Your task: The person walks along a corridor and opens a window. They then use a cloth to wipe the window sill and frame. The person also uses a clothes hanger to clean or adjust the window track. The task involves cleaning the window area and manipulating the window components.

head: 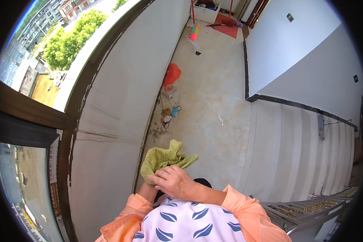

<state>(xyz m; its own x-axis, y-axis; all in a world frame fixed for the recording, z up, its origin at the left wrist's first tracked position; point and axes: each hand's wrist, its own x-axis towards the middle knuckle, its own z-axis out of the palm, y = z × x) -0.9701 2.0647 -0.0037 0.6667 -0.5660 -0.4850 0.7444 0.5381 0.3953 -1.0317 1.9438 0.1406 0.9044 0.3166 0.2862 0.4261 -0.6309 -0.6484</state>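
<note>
A crumpled yellow-green terry cloth (158, 158) is bunched in front of my body, near the foot of the left wall. It covers my left hand, and only the left wrist (147, 191) shows below it. My right hand (178, 182) lies across from the right, its bent fingers gripping the cloth's lower edge close to the left wrist. One corner of the cloth sticks up and another hangs out to the right. What the left fingers do under the fabric is hidden.
A stairway (278, 145) descends on the right beside a metal ladder (305, 211). Along the left wall lie a red plastic bag (171, 74) and litter with a blue mask (174, 112). A window frame (69, 121) borders the left. A broom (194, 33) and white bin (204, 13) stand far ahead.
</note>
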